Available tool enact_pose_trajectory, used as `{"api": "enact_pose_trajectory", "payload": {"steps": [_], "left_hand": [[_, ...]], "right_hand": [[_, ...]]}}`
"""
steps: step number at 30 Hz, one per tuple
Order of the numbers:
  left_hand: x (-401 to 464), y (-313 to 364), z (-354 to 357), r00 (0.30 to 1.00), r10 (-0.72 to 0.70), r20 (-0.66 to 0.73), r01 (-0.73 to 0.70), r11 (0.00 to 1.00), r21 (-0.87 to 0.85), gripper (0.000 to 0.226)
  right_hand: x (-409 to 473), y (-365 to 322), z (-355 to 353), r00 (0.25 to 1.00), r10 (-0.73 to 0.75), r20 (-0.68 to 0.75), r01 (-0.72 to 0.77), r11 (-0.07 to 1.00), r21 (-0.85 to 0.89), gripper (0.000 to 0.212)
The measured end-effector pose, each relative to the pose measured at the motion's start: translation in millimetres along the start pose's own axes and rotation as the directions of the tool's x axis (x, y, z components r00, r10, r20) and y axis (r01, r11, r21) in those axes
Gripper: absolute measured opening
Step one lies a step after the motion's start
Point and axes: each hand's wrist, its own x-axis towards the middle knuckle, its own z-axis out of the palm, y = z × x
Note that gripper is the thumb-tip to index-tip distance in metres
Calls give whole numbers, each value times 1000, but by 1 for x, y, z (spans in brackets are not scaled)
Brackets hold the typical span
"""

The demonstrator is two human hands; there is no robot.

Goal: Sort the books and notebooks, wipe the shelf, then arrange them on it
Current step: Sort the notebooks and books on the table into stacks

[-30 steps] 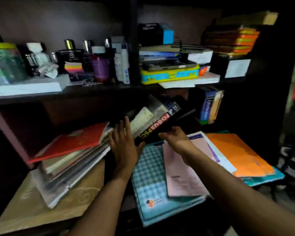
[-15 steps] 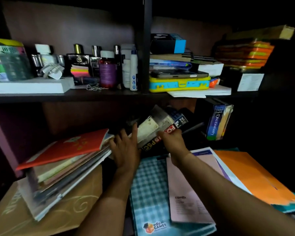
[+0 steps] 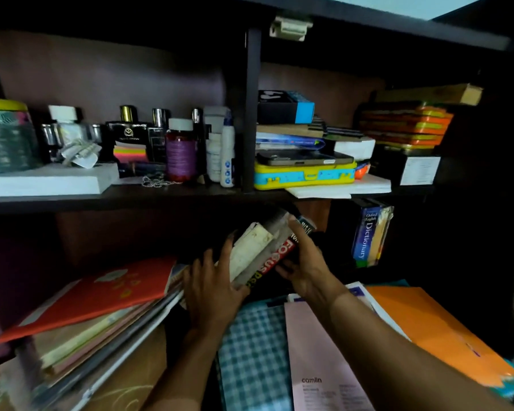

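L hand [image 3: 211, 287] & R hand [image 3: 304, 262] both grip leaning books [image 3: 264, 250] on lower shelf; dictionary [image 3: 367, 237] upright nearby

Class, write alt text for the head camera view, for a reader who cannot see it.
Two hands, left and right, grip a leaning bundle of books on a dark lower shelf, between a slanted stack of notebooks and flat notebooks in checked, pink and orange. A dictionary stands further right; the upper shelf holds bottles and boxes.
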Motion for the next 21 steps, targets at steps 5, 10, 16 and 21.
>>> {"api": "enact_pose_trajectory", "payload": {"steps": [5, 10, 16, 21], "left_hand": [[-2, 12, -21, 987, 153, -58, -155, 987, -39, 113], [-11, 33, -61, 929, 367, -52, -370, 926, -77, 111], [-42, 58, -106, 821, 568, 55, -568, 823, -17, 113], [-71, 70, -122, 796, 578, 177, -582, 813, -38, 108]], "right_hand": [[-34, -11, -26, 1000, 9, 18, -11, 994, 113, 46], [-78, -15, -63, 997, 8, -79, 5, 986, 164, 60], [-141, -18, -120, 992, 126, 3, -123, 965, 234, 53], [-174, -43, -144, 994, 76, -84, -67, 992, 111, 33]]}}
